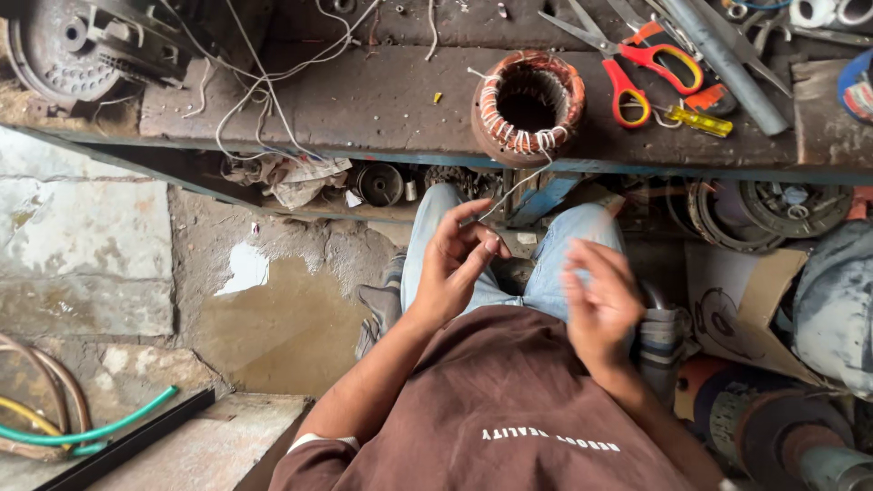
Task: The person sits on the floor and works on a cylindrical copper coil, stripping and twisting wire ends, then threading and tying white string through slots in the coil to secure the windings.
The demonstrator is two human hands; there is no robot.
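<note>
A round motor stator (pixel 528 105) with copper windings and white lacing stands on the dark workbench (pixel 382 100). A thin white cord (pixel 515 189) runs from its front edge down to my left hand (pixel 457 264), whose fingers pinch the cord's end above my lap. My right hand (pixel 597 305) hovers beside it, blurred, fingers spread, holding nothing that I can see. Both hands are over my jeans, below the bench edge.
Red-handled scissors (pixel 637 68), a yellow-handled screwdriver (pixel 696 120) and a grey pipe (pixel 727 64) lie on the bench at right. Loose white wires (pixel 264 86) trail at left. Motor parts (pixel 791 205) crowd the lower right. A puddle (pixel 273 318) and green hose (pixel 109 425) lie on the floor.
</note>
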